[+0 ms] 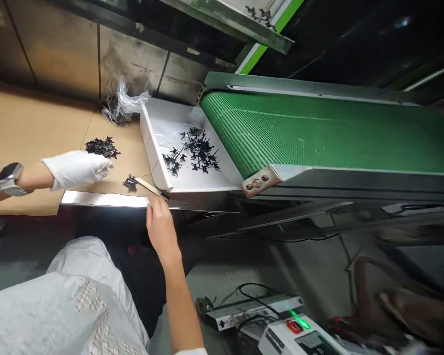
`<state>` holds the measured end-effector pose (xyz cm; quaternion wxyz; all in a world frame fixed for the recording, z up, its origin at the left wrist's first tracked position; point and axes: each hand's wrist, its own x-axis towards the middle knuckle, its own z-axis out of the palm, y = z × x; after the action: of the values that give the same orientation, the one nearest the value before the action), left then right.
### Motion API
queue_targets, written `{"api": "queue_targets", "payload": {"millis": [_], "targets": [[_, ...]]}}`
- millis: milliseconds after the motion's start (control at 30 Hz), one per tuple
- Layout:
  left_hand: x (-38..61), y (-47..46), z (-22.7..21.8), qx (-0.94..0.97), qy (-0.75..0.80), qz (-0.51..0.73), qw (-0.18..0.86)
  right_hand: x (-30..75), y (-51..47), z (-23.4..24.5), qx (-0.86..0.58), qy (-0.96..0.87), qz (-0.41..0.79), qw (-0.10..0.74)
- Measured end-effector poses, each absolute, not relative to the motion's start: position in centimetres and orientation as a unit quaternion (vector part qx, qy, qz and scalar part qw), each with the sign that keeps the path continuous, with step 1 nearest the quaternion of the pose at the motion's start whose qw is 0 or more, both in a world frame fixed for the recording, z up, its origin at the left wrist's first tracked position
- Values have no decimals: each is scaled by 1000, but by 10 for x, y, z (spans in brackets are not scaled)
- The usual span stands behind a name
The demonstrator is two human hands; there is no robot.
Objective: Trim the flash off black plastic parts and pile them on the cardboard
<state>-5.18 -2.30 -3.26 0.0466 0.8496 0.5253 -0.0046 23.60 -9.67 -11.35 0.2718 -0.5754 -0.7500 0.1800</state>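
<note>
My left hand [77, 168], in a white glove with a watch on the wrist, lies over the cardboard-covered table [29, 128], fingers curled toward a small pile of black plastic parts [102, 147]. My bare right hand [159, 222] rests at the table's metal front edge [103, 199], pinched on the near end of a thin pale-handled tool [148, 187]. The tool's far end lies beside a few black parts [130, 184]. A white tray [152, 148] holds several more black parts [194, 153].
A green conveyor belt [318, 130] ends over the white tray. A clear plastic bag of black parts [120, 106] lies at the back by the metal wall. On the floor to the lower right stands a control box [299, 335] with a green light and cables.
</note>
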Motion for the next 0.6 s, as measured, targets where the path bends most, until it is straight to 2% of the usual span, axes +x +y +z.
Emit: {"api": "queue_targets", "payload": {"millis": [133, 333, 600], "targets": [[-22, -24, -64, 852, 517, -19, 88, 204, -53, -117, -576, -781, 89, 224], [9, -19, -81, 821, 558, 0, 124, 192, -25, -132, -574, -803, 45, 156], [18, -6, -77, 781, 596, -3, 186, 188, -17, -134, -576, -797, 27, 180]]}}
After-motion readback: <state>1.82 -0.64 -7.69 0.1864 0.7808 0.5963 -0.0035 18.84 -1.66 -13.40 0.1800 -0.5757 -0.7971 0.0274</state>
